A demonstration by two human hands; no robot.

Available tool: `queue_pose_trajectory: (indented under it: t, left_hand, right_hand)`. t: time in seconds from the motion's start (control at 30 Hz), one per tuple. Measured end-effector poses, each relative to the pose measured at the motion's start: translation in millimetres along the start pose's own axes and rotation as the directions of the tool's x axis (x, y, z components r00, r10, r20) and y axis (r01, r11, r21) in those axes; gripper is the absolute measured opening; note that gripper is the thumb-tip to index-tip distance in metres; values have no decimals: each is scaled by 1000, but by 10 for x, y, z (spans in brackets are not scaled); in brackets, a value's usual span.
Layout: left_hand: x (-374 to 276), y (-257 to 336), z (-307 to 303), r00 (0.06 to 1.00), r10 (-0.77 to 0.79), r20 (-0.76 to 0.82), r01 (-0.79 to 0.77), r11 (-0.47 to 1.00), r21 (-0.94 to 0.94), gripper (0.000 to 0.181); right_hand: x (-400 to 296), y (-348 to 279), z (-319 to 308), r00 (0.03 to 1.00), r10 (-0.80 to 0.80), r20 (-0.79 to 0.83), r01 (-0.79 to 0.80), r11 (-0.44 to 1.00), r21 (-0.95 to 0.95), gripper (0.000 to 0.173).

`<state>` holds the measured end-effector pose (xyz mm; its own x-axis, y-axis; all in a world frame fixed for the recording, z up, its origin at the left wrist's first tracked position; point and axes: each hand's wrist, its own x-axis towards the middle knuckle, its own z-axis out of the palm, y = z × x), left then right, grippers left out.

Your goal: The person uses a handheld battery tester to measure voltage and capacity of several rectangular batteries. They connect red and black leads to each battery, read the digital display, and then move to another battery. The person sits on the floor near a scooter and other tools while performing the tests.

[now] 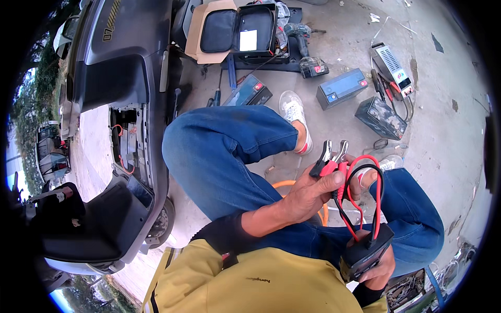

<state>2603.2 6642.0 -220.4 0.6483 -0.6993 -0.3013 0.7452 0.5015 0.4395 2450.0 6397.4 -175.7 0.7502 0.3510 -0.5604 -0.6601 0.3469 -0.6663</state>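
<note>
My left hand (305, 193) grips a pair of alligator clips (332, 160), one with a black handle and one red, their metal jaws pointing away from me. Red and black leads (377, 187) loop from the clips to a black handheld device (368, 250), possibly a battery tester. This device rests in the grasp of my right hand (381, 264), low in front of my body. Its face is mostly turned out of sight. Both hands are over my lap, between my denim-covered knees.
Sealed batteries (342, 89) stand on the concrete, one dirt-marked (381, 117) beside a vented metal load tester (393, 70) with clamps. A cordless drill (303, 45) and an open black case (236, 31) lie farther out. A dark vehicle (121, 58) with an opened panel stands left.
</note>
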Motion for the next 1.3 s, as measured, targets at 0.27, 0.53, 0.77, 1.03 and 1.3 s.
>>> queue_pose_trajectory:
  t: [0.27,0.53,0.77,1.03,1.3]
  left_hand:
    - [111,-60,-80,957,242,-160,-232,970,76,59]
    - [149,-3,-138,925,350,-148,-322,928,187,49]
    - [143,-78,-95,983,147,-106,-127,977,171,51]
    - [204,-227,-35,992,68,-103,-62,996,61,44]
    - [179,-214,32,995,21,-93,-9,991,131,32]
  right_hand:
    - [223,127,43,949,-131,-286,187,966,177,110]
    - [423,-33,152,861,-326,-390,359,933,12,114]
    - [249,91,251,795,-397,-459,453,892,12,95]
    - [254,101,388,721,-539,-436,619,783,57,82]
    - [261,-72,301,517,-650,-557,539,753,-378,80]
